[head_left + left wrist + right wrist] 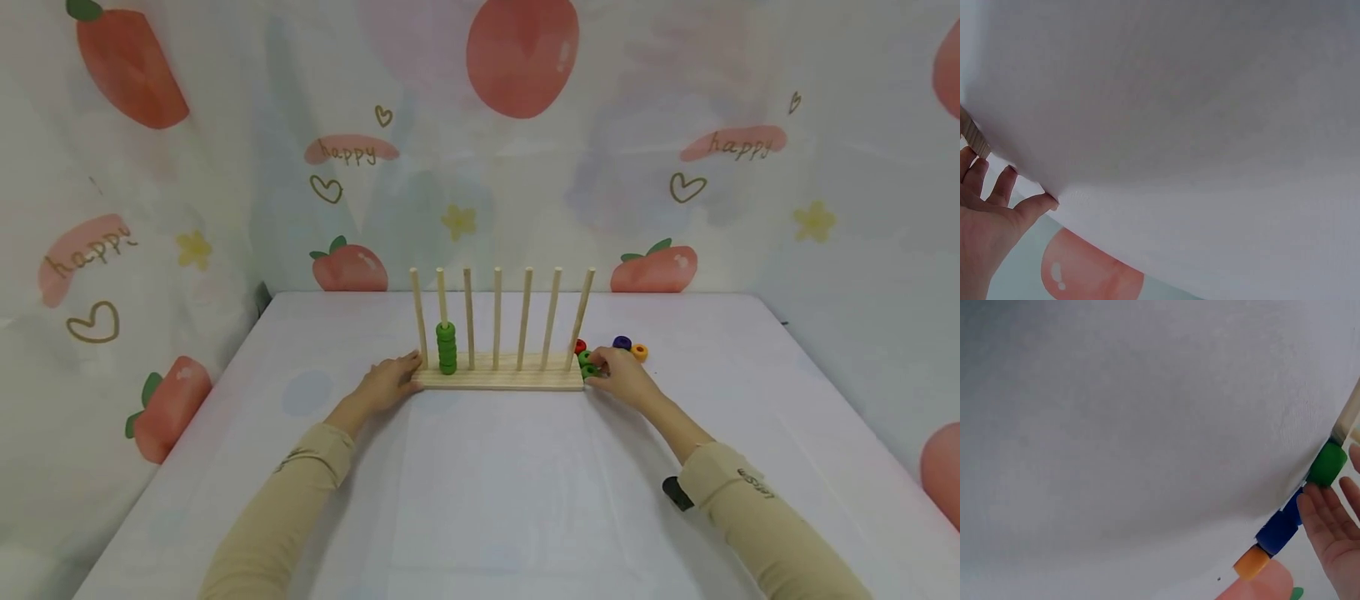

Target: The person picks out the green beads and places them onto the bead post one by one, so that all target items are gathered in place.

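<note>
A wooden rack (498, 379) with a flat base and several upright pegs stands on the table. Green beads (446, 348) are stacked on its second peg from the left. My left hand (388, 383) rests at the base's left end; in the left wrist view its fingers (1005, 184) are spread beside the wood. At the base's right end, my right hand (621, 375) reaches over loose green beads (587, 358). In the right wrist view its fingertips lie right at a green bead (1329, 464), with the fingers nearly straight.
A red bead (580, 346) lies by the last peg. Beyond the right hand are a dark blue bead (622, 342) and an orange bead (640, 352). A small black object (677, 493) lies near the right sleeve. A printed cloth backdrop (525, 192) rises behind the table.
</note>
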`<control>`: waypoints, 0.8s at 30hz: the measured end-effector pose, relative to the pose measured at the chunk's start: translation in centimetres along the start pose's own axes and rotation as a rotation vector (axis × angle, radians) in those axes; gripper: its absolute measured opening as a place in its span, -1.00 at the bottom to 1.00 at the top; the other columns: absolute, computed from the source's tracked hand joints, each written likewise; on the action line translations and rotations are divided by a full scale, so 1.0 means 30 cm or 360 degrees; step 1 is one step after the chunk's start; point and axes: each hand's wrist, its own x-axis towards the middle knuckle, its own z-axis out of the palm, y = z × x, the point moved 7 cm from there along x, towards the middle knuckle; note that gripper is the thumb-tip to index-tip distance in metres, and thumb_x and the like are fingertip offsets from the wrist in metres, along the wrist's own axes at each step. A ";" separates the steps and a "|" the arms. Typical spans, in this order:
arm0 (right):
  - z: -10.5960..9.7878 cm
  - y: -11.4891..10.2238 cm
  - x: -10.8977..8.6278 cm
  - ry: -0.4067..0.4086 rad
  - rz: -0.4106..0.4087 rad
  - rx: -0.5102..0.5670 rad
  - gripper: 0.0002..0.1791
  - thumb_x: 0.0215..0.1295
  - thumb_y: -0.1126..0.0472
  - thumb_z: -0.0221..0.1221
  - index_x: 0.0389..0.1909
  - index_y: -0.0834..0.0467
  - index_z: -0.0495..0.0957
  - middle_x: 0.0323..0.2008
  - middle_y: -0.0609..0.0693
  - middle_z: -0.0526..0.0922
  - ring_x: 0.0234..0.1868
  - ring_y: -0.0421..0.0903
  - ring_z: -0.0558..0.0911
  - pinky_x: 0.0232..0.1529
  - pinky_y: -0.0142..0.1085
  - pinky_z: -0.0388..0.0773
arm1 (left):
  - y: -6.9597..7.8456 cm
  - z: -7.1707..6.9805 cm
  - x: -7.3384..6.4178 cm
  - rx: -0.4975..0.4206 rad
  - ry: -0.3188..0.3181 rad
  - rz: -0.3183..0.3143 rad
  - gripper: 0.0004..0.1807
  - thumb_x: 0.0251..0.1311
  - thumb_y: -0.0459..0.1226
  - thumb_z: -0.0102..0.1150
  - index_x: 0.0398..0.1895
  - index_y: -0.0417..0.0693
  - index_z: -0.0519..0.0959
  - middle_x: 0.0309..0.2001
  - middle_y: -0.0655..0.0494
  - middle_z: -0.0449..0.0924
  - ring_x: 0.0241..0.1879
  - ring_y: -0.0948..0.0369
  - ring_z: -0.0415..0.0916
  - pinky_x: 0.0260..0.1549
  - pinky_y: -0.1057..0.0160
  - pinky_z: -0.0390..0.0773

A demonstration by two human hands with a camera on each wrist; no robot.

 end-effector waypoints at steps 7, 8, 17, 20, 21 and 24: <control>0.014 0.025 0.002 0.0008 0.0186 -0.0029 -0.66 0.15 0.33 0.27 -0.11 0.44 0.48 -0.23 0.30 0.60 -0.22 0.10 0.56 -0.11 -0.06 0.56 | 0.007 -0.001 0.008 -0.0008 -0.0016 -0.0012 -0.39 0.28 -0.16 0.11 0.32 -0.27 0.29 0.38 -0.17 0.20 0.27 -0.25 0.26 0.09 -0.47 0.16; 0.016 0.027 0.003 0.0008 0.0192 -0.0037 -0.66 0.14 0.33 0.27 -0.11 0.44 0.48 -0.25 0.29 0.59 -0.24 0.08 0.55 -0.14 -0.08 0.56 | 0.008 -0.001 0.008 -0.0011 -0.0018 -0.0011 -0.39 0.28 -0.16 0.11 0.32 -0.27 0.29 0.38 -0.17 0.20 0.27 -0.25 0.25 0.09 -0.48 0.15; 0.024 0.034 0.004 -0.0007 0.0204 -0.0042 -0.65 0.12 0.33 0.28 -0.12 0.44 0.48 -0.30 0.25 0.58 -0.27 0.05 0.52 -0.18 -0.10 0.52 | 0.013 -0.004 0.000 0.0014 -0.0028 -0.0017 -0.39 0.29 -0.15 0.09 0.31 -0.30 0.29 0.38 -0.17 0.19 0.25 -0.26 0.27 0.09 -0.46 0.19; 0.026 0.033 0.010 -0.0008 0.0201 -0.0079 -0.63 0.11 0.31 0.29 -0.12 0.44 0.48 -0.29 0.25 0.58 -0.27 0.04 0.52 -0.17 -0.09 0.52 | 0.013 -0.008 0.002 0.0016 -0.0025 -0.0024 -0.40 0.29 -0.15 0.08 0.31 -0.30 0.29 0.38 -0.16 0.19 0.26 -0.26 0.26 0.10 -0.45 0.18; 0.026 0.031 0.012 -0.0016 0.0195 -0.0096 -0.63 0.11 0.30 0.29 -0.13 0.44 0.49 -0.30 0.24 0.58 -0.28 0.04 0.52 -0.18 -0.09 0.52 | 0.014 -0.009 0.003 0.0012 -0.0026 -0.0024 -0.40 0.29 -0.16 0.08 0.31 -0.30 0.29 0.39 -0.17 0.18 0.26 -0.26 0.26 0.10 -0.45 0.17; 0.026 0.031 0.012 -0.0034 0.0189 -0.0132 -0.68 0.11 0.28 0.30 -0.20 0.41 0.50 -0.35 0.20 0.58 -0.31 0.01 0.51 -0.22 -0.12 0.51 | 0.012 -0.002 0.002 -0.0001 -0.0038 -0.0026 -0.39 0.29 -0.16 0.08 0.32 -0.30 0.27 0.39 -0.16 0.17 0.27 -0.27 0.24 0.11 -0.46 0.16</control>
